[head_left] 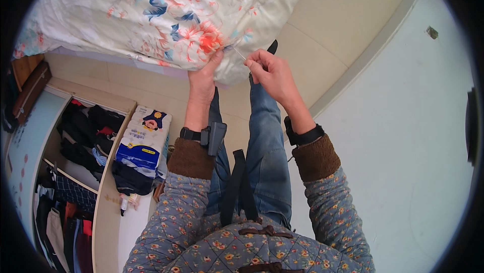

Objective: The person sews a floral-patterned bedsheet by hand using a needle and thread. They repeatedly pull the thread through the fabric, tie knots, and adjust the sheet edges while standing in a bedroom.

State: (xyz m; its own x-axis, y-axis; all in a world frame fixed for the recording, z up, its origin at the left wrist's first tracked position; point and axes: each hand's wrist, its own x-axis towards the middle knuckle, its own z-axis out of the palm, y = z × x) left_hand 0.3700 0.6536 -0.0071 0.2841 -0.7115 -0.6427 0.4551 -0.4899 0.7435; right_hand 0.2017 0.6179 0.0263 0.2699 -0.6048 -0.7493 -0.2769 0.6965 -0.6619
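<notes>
A cream floral duvet or quilt cover [162, 20], printed with coral flowers and blue leaves, spreads across the upper left. My left hand [204, 76] grips its near edge, with the fingers partly hidden by the cloth. Just right of it, my right hand [270, 71] pinches the end of a thin pale strand [240, 54] between thumb and forefinger. The strand runs up and left to the cloth, close to a small dark spot by my left hand. Whether it is a cord, a thread or a slim stick, I cannot tell.
To the left stands an open wardrobe [113, 152] holding folded and hanging clothes [90, 133]. A plastic-wrapped pack of paper rolls [145, 133] is beside it. Farther left is a brown case [32, 91]. A pale wall [397, 140] borders the tiled floor [321, 46] on the right.
</notes>
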